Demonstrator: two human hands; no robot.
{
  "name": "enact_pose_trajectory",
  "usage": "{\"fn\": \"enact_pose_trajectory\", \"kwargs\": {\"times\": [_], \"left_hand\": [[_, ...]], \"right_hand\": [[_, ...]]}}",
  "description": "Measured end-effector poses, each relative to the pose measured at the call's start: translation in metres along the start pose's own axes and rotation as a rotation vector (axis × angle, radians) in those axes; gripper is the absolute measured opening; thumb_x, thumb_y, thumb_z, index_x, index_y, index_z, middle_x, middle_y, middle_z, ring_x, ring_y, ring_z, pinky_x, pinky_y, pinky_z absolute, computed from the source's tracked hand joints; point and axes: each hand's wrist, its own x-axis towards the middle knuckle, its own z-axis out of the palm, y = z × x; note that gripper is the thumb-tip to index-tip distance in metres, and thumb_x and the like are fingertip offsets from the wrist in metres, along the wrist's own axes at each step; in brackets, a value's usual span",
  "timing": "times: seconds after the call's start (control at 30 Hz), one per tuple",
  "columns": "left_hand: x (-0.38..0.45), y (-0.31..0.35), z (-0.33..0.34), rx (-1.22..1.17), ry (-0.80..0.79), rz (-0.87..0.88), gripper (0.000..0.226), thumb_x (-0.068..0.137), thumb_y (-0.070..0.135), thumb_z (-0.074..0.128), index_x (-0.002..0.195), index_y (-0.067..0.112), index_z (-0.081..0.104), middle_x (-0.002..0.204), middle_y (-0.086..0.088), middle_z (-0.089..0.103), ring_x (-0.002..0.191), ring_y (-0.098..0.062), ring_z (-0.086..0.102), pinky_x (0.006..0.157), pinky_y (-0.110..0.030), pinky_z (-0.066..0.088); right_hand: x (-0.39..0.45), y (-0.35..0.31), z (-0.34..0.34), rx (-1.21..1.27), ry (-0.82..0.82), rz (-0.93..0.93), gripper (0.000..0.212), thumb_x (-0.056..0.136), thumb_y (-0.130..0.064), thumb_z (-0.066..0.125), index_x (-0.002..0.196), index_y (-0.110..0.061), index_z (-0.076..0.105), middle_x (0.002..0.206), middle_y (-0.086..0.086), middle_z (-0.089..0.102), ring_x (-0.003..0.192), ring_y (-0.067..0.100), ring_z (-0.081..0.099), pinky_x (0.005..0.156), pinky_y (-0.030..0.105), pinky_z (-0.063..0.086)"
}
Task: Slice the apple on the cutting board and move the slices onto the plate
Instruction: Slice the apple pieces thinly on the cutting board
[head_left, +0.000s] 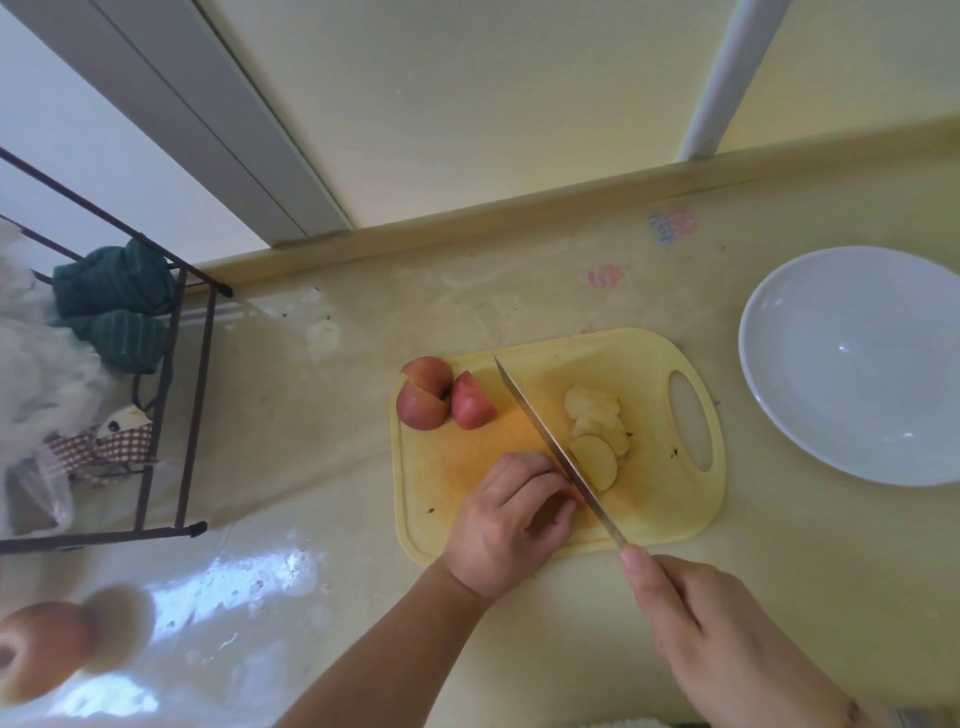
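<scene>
So the white round plate (852, 364), deep like a bowl, has nothing in it; it sits on the counter right of the yellow plastic cutting board (561, 447) w/ an oval handle hole. On the board: 3 red apple chunks (441, 397) at the far-left corner, approx. 4 pale slices (597, 431) overlapping near the handle hole. Left hand (511, 519) curls its fingers on an apple piece, mostly hidden, by the blade. Right hand (727, 644) grips the handle of the steel knife (550, 447), blade diagonal btw. chunks and slices. A dark wire rack (171, 415) at left holds green cloths (114, 306).
</scene>
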Motion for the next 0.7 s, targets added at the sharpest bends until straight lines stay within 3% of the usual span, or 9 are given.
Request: {"fn": "enact_pose_trajectory", "kwargs": {"times": [0.07,0.2,0.3,0.4,0.47,0.6,0.7], "left_hand": [[0.0,0.0,0.0,-0.002,0.001,0.004,0.015,0.083,0.001,0.081,0.095,-0.003,0.074,0.102,-0.012,0.069,0.096,-0.023,0.065,0.085,-0.034,0.057],[0.001,-0.001,0.001,-0.015,0.013,0.01,0.016,0.081,-0.002,0.081,0.095,-0.002,0.073,0.103,-0.01,0.068,0.096,-0.024,0.065,0.085,-0.035,0.056],[0.0,-0.001,0.001,-0.019,0.016,0.015,0.015,0.082,-0.002,0.08,0.096,-0.002,0.073,0.105,-0.008,0.067,0.096,-0.024,0.065,0.085,-0.034,0.056],[0.001,-0.001,0.0,-0.019,0.015,0.016,0.015,0.083,-0.001,0.079,0.096,-0.002,0.073,0.105,-0.009,0.067,0.096,-0.023,0.064,0.087,-0.032,0.055],[0.001,-0.001,0.0,-0.022,0.016,0.015,0.014,0.083,-0.001,0.079,0.096,-0.001,0.074,0.105,-0.009,0.068,0.097,-0.022,0.064,0.088,-0.03,0.055],[0.001,-0.001,0.001,-0.024,0.021,0.014,0.012,0.084,0.0,0.078,0.095,-0.001,0.074,0.103,-0.01,0.069,0.096,-0.023,0.065,0.086,-0.032,0.056],[0.001,-0.002,0.0,-0.024,0.019,0.013,0.012,0.083,-0.001,0.079,0.094,-0.001,0.074,0.103,-0.01,0.069,0.094,-0.023,0.065,0.084,-0.033,0.056]], "right_hand": [[-0.002,0.002,0.001,-0.003,-0.012,-0.007,0.071,0.076,-0.077,0.013,0.058,-0.013,0.037,0.05,0.001,0.045,0.048,0.011,0.041,0.051,0.024,0.032],[-0.004,0.003,0.003,-0.02,-0.03,0.018,0.086,0.057,-0.093,0.0,0.056,-0.015,0.036,0.051,-0.008,0.05,0.05,0.009,0.045,0.053,0.022,0.035],[-0.003,0.001,0.004,-0.028,-0.038,0.033,0.081,0.061,-0.088,0.001,0.057,-0.016,0.036,0.052,-0.015,0.052,0.054,0.008,0.047,0.054,0.023,0.036],[-0.003,0.0,0.006,-0.015,-0.02,0.026,0.089,0.052,-0.095,-0.005,0.056,-0.017,0.037,0.053,-0.017,0.053,0.056,0.005,0.049,0.058,0.021,0.038],[-0.003,0.001,0.007,-0.029,-0.007,0.026,0.083,0.058,-0.091,0.0,0.056,-0.017,0.037,0.053,-0.017,0.054,0.057,0.004,0.05,0.059,0.021,0.039],[-0.002,-0.005,0.006,-0.065,-0.004,0.051,0.064,0.066,-0.072,0.008,0.058,-0.017,0.039,0.048,0.002,0.047,0.054,0.005,0.049,0.058,0.022,0.038],[0.002,-0.008,0.006,-0.058,0.012,0.037,0.06,0.07,-0.069,0.012,0.057,-0.017,0.039,0.047,0.003,0.042,0.053,0.002,0.048,0.058,0.021,0.039]]}}
